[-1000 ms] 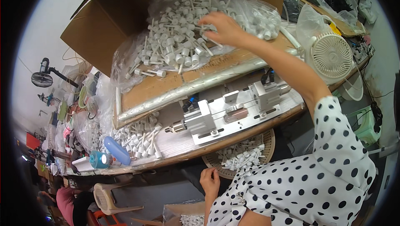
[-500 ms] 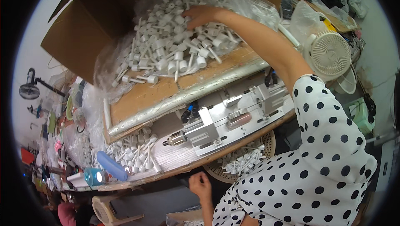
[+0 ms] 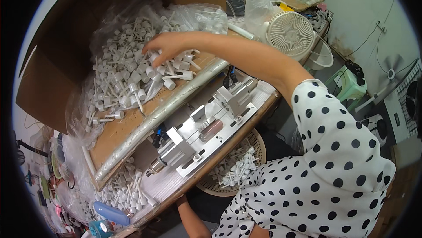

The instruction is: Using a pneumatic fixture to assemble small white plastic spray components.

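Observation:
Over a large heap of white caps with thin stems (image 3: 121, 69), my right hand (image 3: 169, 47) reaches in from the right. Its thumb and forefinger are apart, touching or just above the caps, and some caps show between them. I see no cap clearly gripped. The heap lies on clear plastic inside an opened cardboard box. My left forearm (image 3: 192, 220) rises from the lower edge, and its hand is hidden at the table's front edge. Between the box and that edge stands a metal clamping fixture (image 3: 178, 150) with a pinkish translucent piece (image 3: 211, 131) on its plate.
A round basket (image 3: 259, 143) of white stemmed pieces sits below the table edge. More caps (image 3: 127, 194) lie left of the fixture, near a blue case (image 3: 111, 214). A silvery taped rail (image 3: 162, 119) edges the box board. A white fan (image 3: 290, 34) stands at the right.
The view has swung to the right. My right hand is now at the heap's right side, with fingers more spread. My left hand, loosely curled before, has gone behind the table edge.

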The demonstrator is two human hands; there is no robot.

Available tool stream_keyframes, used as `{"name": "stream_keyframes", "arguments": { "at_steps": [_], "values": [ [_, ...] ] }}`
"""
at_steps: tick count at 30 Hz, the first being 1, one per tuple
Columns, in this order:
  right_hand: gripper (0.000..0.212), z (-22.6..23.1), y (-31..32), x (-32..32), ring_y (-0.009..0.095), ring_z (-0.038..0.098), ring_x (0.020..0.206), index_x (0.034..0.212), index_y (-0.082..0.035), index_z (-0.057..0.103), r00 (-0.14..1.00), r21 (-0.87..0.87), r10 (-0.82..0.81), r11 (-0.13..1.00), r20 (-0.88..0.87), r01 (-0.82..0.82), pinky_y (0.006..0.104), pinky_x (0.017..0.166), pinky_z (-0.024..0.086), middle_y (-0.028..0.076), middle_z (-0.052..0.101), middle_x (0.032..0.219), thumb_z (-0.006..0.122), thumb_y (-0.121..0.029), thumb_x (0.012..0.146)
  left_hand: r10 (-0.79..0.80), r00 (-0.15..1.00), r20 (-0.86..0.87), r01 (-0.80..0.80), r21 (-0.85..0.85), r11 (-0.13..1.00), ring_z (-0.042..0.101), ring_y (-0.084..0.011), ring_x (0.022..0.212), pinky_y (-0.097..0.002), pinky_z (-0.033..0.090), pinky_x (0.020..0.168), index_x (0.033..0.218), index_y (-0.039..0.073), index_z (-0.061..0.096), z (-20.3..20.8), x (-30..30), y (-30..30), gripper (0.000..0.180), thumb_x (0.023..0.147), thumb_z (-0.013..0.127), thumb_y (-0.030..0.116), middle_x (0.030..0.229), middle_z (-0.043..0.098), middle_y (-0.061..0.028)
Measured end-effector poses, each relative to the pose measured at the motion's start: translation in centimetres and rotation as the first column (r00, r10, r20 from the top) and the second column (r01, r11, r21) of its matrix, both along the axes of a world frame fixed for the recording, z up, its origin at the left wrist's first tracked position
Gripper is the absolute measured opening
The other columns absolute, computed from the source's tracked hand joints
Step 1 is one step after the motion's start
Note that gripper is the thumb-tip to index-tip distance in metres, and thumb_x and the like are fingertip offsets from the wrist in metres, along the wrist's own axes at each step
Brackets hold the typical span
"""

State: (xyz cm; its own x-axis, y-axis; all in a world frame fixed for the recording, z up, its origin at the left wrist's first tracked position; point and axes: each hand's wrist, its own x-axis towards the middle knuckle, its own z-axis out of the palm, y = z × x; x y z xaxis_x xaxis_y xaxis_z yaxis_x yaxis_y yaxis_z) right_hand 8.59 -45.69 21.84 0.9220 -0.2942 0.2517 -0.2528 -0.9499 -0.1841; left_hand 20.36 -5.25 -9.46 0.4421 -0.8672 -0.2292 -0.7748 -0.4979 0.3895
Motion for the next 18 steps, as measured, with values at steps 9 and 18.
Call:
{"name": "stream_keyframes", "arguments": {
  "at_steps": [9, 18],
  "values": [
    [0.07, -0.2, -6.9, -4.2, 0.04, 0.03, 0.124, 0.122, -0.019, 0.051, 0.34, 0.158, -0.914, 0.377, 0.219, 0.913, 0.0477, 0.096, 0.034, 0.02, 0.03, 0.138, 0.064, -0.058, 0.066, 0.059, 0.998, -0.028, -0.06, -0.037, 0.998, 0.038, -0.031, 0.121, -0.0424, 0.026, 0.103, 0.121, 0.009, 0.05, -2.3, 2.5, 1.4, 0.047, 0.083, 0.048, 0.036, 0.128, 0.046, -0.0136],
    [0.022, -0.7, -11.6, -0.4, 0.031, 0.061, 0.089, 0.085, -0.011, 0.068, 0.545, 0.166, -0.685, 0.683, 0.484, 0.711, 0.0418, 0.077, 0.049, 0.013, 0.063, 0.094, 0.051, -0.021, 0.074, 0.09, 0.995, -0.031, -0.092, -0.038, 0.995, 0.038, -0.0309, 0.121, -0.0425, 0.027, 0.103, 0.121, 0.009, 0.05, -3.9, 4.5, 0.4, 0.046, 0.083, 0.047, 0.036, 0.127, 0.046, -0.0136]
  ]
}}
